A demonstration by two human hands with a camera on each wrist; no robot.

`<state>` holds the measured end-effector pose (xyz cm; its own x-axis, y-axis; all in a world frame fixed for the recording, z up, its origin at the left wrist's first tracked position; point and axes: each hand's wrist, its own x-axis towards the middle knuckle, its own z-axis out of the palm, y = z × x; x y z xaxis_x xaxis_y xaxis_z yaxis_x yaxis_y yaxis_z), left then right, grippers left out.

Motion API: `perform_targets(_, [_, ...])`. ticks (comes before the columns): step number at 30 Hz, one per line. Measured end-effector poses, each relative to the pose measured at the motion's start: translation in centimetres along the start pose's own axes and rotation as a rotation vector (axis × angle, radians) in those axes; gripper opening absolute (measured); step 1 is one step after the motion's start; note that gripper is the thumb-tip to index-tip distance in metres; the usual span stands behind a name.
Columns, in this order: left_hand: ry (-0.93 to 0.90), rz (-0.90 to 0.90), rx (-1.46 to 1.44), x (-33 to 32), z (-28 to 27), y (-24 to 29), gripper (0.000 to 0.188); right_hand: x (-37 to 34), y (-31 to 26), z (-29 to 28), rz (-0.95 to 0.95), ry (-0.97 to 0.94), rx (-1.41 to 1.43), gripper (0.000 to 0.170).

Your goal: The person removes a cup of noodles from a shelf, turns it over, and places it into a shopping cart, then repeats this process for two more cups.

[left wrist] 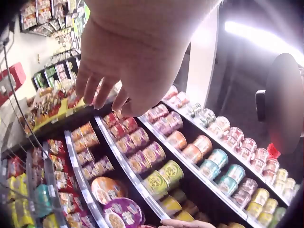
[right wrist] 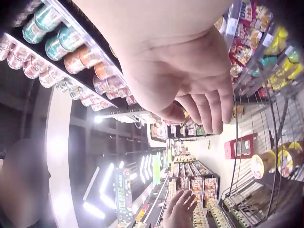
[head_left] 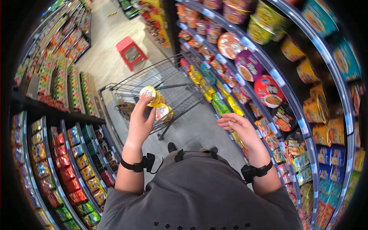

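My left hand (head_left: 138,122) is over the near end of a wire shopping cart (head_left: 168,66), its fingertips overlapping a yellow instant noodle cup (head_left: 148,93) in the head view. From the right wrist view, that same hand (right wrist: 180,212) appears empty, fingers spread, apart from the cups. Two yellow cups (right wrist: 264,164) lie in the cart there, side by side. My right hand (head_left: 242,128) hovers beside the right-hand shelves, palm inward, fingers loosely extended and holding nothing. Its relaxed fingers (right wrist: 213,107) show in the right wrist view.
Shelves on the right carry cup and bowl noodles, including a purple bowl (head_left: 248,66) and a red bowl (head_left: 268,91). Packets fill the left shelves (head_left: 73,168). A red stool (head_left: 131,53) stands on the aisle floor beyond the cart. Both wrists wear black straps (head_left: 257,171).
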<state>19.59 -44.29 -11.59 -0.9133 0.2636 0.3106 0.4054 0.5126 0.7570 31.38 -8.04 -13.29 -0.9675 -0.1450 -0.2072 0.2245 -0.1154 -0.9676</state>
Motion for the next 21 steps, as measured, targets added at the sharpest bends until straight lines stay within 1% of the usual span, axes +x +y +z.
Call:
perform_targets(3, [0.072,-0.071,0.030,-2.0,-5.8,-4.9,0.037,4.4,-0.4,5.4,0.024,-0.093,-0.034,0.035])
perform_targets(5, [0.075,-0.245,0.045,-3.2,-9.2,-8.0,0.038,7.0,-0.6,8.8,0.079,-0.129,-0.081,0.036])
perform_targets(6, [0.086,-0.278,0.061,-3.8,-10.8,-9.3,0.038,8.2,-0.7,10.5,0.088,-0.143,-0.091,0.036])
perform_targets(11, [0.161,-0.358,0.035,-6.3,-16.1,-15.5,0.042,13.7,0.6,16.9,0.136,-0.218,-0.098,0.038])
perform_targets(16, [0.167,-0.416,-0.019,-7.6,-17.6,-19.8,0.043,16.9,0.8,21.2,0.207,-0.252,-0.152,0.040])
perform_targets(17, [0.157,-0.438,-0.039,-7.7,-17.4,-20.6,0.044,17.3,1.0,21.6,0.216,-0.251,-0.158,0.040])
perform_targets(18, [0.092,-0.469,-0.032,-7.8,-17.3,-21.5,0.051,17.7,1.2,21.8,0.231,-0.256,-0.159,0.041])
perform_targets(21, [0.067,-0.531,-0.116,-7.5,-15.8,-23.3,0.053,19.1,1.9,21.7,0.280,-0.250,-0.163,0.042])
